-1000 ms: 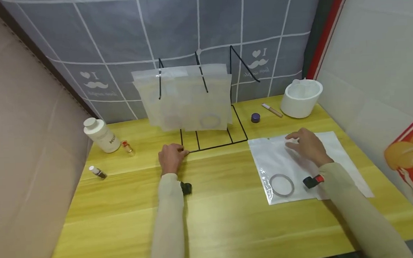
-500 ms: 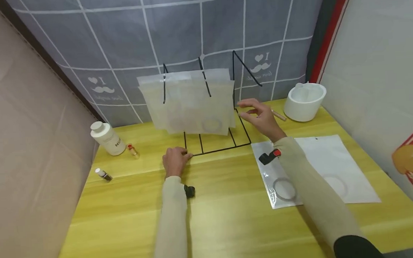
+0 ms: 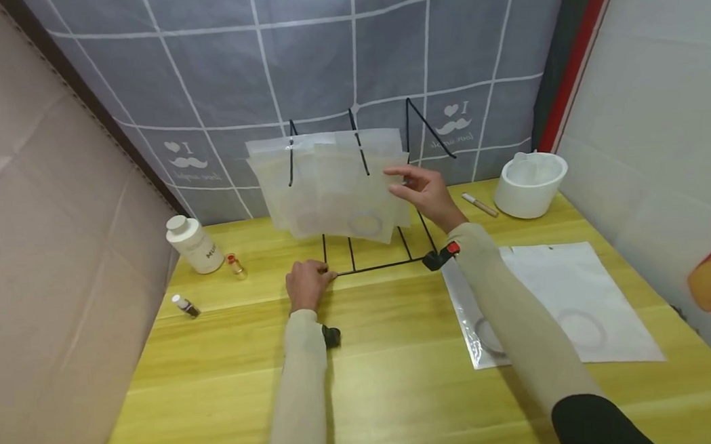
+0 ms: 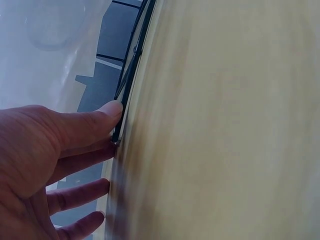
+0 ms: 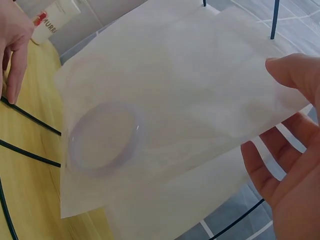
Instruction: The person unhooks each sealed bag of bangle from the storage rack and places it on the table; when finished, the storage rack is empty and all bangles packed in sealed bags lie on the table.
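Note:
A black wire rack (image 3: pixel 375 265) stands mid-table with several translucent bags (image 3: pixel 335 182) hanging on its prongs. The front bag (image 5: pixel 165 105) carries a clear ring (image 5: pixel 102 137) low down. My left hand (image 3: pixel 316 275) pinches the rack's front-left base corner (image 4: pixel 131 75) between the thumb and forefinger (image 4: pixel 107 130). My right hand (image 3: pixel 405 185) is raised at the right edge of the hanging bags. Its thumb lies in front of the front bag's corner and its fingers behind (image 5: pixel 280 115), spread and not closed on it.
Two flat bags (image 3: pixel 570 290) with rings lie on the table at right, under my right forearm. A white bowl (image 3: pixel 530 185) and a pen (image 3: pixel 479 205) sit back right. A white bottle (image 3: pixel 194 243) and two small vials (image 3: pixel 236 265) stand at left.
My right hand has left the flat bags on the table and risen up and left to the edge of the hanging bags. The left hand has stayed on the rack corner.

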`<state>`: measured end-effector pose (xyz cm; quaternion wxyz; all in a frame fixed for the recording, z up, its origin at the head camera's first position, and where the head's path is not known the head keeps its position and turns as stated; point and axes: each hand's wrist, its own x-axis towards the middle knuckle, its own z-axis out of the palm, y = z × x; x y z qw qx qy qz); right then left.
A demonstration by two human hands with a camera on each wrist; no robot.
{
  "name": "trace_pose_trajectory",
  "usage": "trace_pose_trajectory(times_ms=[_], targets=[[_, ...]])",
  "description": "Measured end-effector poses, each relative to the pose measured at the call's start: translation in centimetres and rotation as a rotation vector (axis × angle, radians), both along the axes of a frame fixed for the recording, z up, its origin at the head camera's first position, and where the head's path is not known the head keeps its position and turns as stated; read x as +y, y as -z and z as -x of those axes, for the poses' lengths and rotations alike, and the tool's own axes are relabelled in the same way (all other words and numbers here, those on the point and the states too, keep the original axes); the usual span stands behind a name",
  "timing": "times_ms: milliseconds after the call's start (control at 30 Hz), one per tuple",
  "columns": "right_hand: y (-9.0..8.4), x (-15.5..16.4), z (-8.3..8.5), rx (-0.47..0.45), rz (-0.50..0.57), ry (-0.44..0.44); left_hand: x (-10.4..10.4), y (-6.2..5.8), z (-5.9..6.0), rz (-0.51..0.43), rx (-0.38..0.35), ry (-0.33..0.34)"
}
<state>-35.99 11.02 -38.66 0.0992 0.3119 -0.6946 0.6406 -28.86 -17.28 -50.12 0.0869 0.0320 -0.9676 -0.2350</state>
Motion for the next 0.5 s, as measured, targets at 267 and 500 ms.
trace_pose_trajectory(times_ms=[267, 500], targets=[[-1.6, -0.9, -1.2, 0.02, -0.039, 0.01, 0.0, -0.1, 0.0, -0.002, 0.008, -0.013], [-1.7, -0.7, -1.3, 0.049, -0.03, 0.031, 0.1, 0.1, -0.1, 0.003, 0.023, -0.011]])
